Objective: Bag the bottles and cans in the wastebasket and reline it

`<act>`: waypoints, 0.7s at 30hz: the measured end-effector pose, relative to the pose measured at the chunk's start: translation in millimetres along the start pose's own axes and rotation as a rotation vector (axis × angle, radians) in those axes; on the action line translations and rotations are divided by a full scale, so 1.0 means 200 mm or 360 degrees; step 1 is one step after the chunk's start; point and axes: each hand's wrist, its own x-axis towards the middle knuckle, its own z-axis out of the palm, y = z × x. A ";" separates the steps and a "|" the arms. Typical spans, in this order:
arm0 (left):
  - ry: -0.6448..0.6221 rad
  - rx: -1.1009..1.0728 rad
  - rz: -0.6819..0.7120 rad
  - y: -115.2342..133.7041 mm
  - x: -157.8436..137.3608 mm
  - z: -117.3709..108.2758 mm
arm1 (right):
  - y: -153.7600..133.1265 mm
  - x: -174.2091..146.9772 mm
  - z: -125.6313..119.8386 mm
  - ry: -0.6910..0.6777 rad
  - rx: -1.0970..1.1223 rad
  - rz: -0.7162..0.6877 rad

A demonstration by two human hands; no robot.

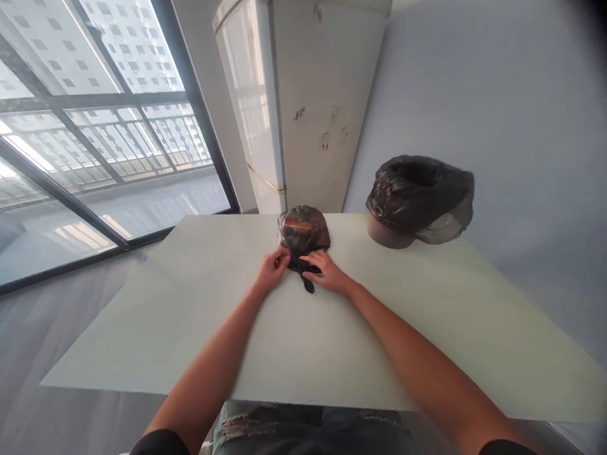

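Observation:
A thin black plastic bag lies on the far part of the white table, wrapped around something rounded with a reddish patch showing through. Its gathered end points toward me, and a dark tail hangs from it onto the tabletop. At the left side of this end, my left hand pinches the plastic with fingers together. My right hand grips the gathered end from the right, its thumb and fingers on either side of dark plastic. What exactly lies between the right fingertips is partly hidden.
To the right stands a brownish-pink bin lined with a loose black bag folded over its rim. A white fridge rises behind the table. Large glass doors are on the left, a plain wall on the right.

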 end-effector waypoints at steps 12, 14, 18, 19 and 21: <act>-0.0246 0.0900 0.0620 0.00 -0.01 0.01 | 0.02 -0.01 -0.06 0.0590 -0.0045 0.0042; -0.0220 0.0860 0.0611 -0.01 -0.01 0.01 | 0.03 -0.01 -0.04 0.0519 -0.0093 -0.0019; -0.0146 0.0767 0.0666 -0.03 0.00 0.01 | 0.06 0.00 -0.02 0.0503 -0.0101 -0.0097; -0.0124 0.0748 0.0696 -0.03 0.00 0.01 | 0.06 0.00 -0.02 0.0532 -0.0072 -0.0110; -0.0087 0.0716 0.0741 -0.02 0.00 0.02 | 0.07 0.01 -0.02 0.0600 0.0002 -0.0111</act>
